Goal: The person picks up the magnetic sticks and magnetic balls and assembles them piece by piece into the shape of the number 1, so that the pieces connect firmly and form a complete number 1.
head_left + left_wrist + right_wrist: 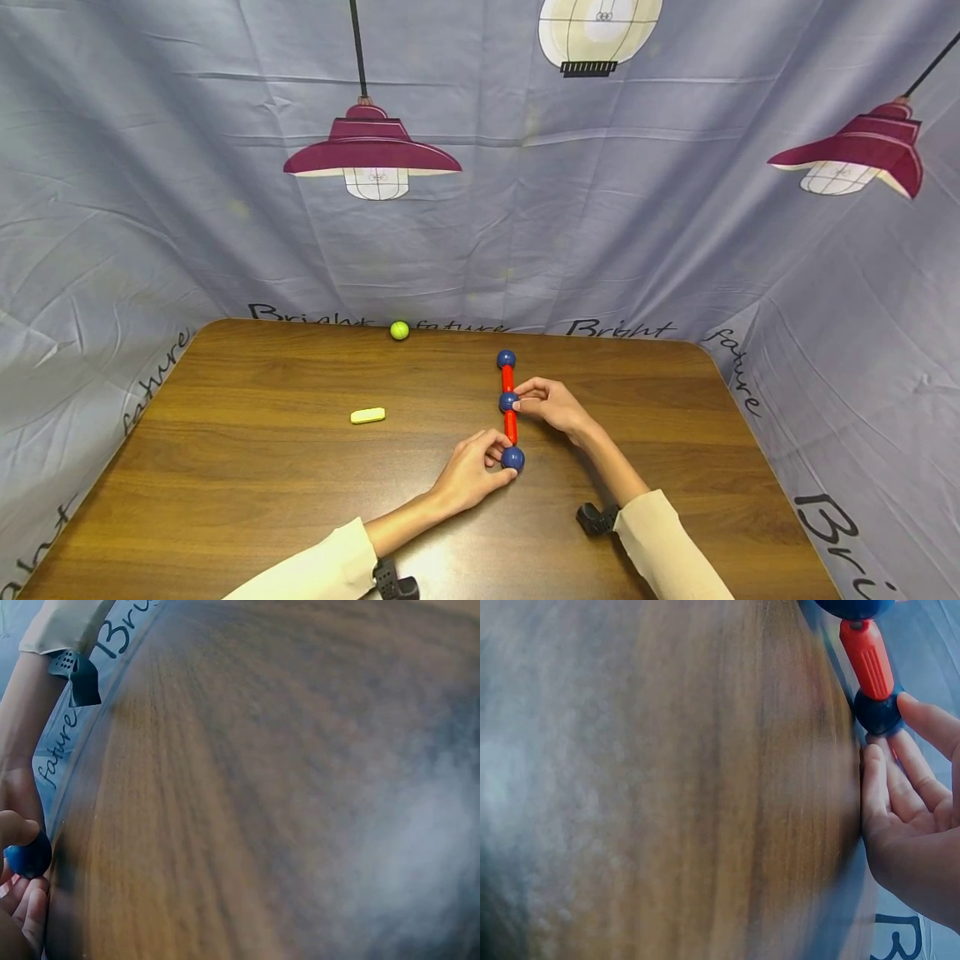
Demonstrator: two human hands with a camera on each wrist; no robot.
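Note:
Two red rods and three blue balls form a straight line on the wooden table (pixel 300 475), pointing away from the person. My left hand (pixel 472 472) pinches the nearest blue ball (pixel 513 458) between thumb and fingers. The middle blue ball (pixel 508 402) is pinched by my right hand (pixel 553 407), reaching in from the right. Between these two balls runs one red rod (pixel 511 427). A second red rod (pixel 507 379) links the middle ball to the far blue ball (pixel 506 359), which no hand touches. The right wrist view shows a red rod (pixel 868 664) joined to the ball in my fingers.
Left of the line lies a yellow rod (pixel 367 415). A yellow-green ball (pixel 399 331) sits at the table's back edge. Grey-blue curtain (pixel 480 208) printed with lamps and lettering surrounds the table at the back and sides.

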